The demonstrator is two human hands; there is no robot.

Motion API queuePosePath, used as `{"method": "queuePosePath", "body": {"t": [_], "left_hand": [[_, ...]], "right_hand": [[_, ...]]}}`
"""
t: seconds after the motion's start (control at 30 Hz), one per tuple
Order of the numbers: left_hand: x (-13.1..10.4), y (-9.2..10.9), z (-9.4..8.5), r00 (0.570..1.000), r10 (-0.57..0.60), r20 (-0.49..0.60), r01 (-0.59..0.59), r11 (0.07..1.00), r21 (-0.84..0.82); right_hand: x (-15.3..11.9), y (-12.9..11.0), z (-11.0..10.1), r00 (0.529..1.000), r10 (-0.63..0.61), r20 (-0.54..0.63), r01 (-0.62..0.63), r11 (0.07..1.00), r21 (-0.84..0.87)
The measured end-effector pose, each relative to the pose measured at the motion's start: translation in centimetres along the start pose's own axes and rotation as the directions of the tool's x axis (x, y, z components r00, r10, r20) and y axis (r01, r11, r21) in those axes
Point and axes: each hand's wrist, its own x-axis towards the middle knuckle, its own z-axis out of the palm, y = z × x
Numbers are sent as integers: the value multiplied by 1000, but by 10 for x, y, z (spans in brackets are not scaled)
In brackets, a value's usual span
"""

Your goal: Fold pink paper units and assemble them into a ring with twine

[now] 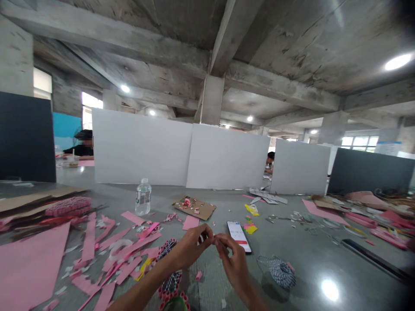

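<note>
Left hand (195, 245): fingers pinched, tips meeting the right's; from here I can't tell what they grasp.
Right hand (232, 258): pinched likewise, near the phone (237, 233).
Pink roll (199, 275): on the table (311, 259), below and between both hands, untouched.
Corded piece (167, 249): partly hidden by the left forearm (145, 281).

Left hand (193, 245) and right hand (233, 258) meet at the fingers (226, 240) near a phone (239, 239) on a grey table (311, 259).
</note>
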Motion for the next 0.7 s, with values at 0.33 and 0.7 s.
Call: {"method": "queuePosePath", "body": {"t": [0.33, 0.7], "left_hand": [[-2, -17, 5, 949, 313, -27, -267, 851, 452], [-7, -15, 15, 864, 477, 161, -383, 416, 825]], "right_hand": [[-2, 8, 1, 1000, -2, 26, 3, 1000, -26], [-4, 12, -1, 996, -75, -40, 71, 993, -99]]}}
